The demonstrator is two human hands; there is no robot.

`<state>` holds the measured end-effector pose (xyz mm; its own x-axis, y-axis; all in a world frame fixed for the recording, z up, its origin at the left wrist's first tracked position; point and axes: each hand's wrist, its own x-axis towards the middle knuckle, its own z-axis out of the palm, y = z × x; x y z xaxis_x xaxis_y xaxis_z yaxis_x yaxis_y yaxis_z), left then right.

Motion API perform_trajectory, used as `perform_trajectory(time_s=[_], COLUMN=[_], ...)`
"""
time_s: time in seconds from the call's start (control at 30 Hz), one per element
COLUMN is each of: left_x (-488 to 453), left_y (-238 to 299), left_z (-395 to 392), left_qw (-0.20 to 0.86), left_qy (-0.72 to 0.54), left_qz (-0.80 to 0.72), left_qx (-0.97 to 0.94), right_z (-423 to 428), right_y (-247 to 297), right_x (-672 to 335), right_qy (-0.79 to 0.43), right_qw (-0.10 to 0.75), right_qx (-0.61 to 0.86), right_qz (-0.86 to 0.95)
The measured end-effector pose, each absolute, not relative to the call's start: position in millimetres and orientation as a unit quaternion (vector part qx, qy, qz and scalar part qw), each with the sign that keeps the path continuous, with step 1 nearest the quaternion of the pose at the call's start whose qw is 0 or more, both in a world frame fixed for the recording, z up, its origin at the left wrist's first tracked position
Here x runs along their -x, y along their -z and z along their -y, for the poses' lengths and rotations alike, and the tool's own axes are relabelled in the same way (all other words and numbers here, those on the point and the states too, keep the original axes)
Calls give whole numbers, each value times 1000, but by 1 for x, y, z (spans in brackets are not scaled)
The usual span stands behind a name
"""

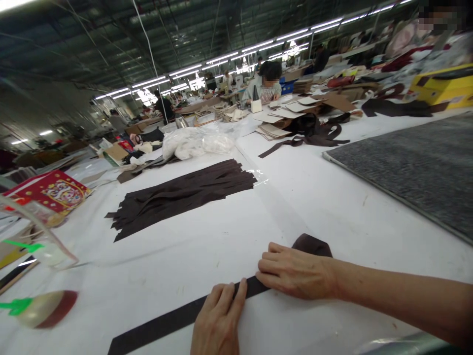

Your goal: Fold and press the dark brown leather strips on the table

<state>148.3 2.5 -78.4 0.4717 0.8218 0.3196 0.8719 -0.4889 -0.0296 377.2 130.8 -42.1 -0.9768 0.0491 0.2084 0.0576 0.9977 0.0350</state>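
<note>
A long dark brown strip of leather or fabric lies at a slant on the white table in front of me. My left hand rests on its middle, with the fingers stretched out and pressing on the strip. Farther right, my right hand has its fingers curled and closed on the strip near its other end. A loose, folded piece of the dark brown material rises behind the right hand. That hand partly hides how the piece joins the strip.
Beyond my hands lies a pile of similar strips. Squeeze bottles with green tips and a red box are at left. A grey mat lies right. Behind are plastic bags, card pieces and a seated person.
</note>
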Motion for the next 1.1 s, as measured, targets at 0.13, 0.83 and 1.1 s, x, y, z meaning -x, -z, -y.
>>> perform_trajectory(time_s=[0.13,0.83,1.1], left_x=[-158,-132,-169], left_y=[76,68,55], left_z=[-3,0,-14], left_qw=[118,153,125], left_qy=[117,108,203], left_qz=[537,516,485], left_qx=[827,836,841], right_z=[-132,-133,-126], right_y=[40,27,31], right_x=[-386,-417,-403], right_qy=[21,18,34], right_qw=[102,77,109], right_qx=[33,60,59], right_qz=[994,995,992])
